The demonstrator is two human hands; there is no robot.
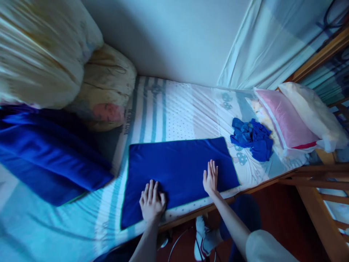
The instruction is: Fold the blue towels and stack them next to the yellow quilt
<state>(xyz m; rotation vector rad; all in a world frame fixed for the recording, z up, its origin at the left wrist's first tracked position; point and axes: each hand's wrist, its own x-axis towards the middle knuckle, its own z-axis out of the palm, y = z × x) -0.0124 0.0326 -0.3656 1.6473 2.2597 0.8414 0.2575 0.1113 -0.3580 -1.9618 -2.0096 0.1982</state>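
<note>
A folded dark blue cloth lies flat on the bed near its front edge. My left hand rests on the cloth's near left part, fingers spread and pressed down. Fingers straight and together, my right hand lies flat on the cloth's near right part. Neither hand holds anything. A crumpled blue garment sits to the right of the cloth, apart from both hands.
The bed sheet is white with stripes and prints. A blue pillow and cream bedding lie at left. Pink and white pillows lie at right by a wooden bed frame. A wall stands behind.
</note>
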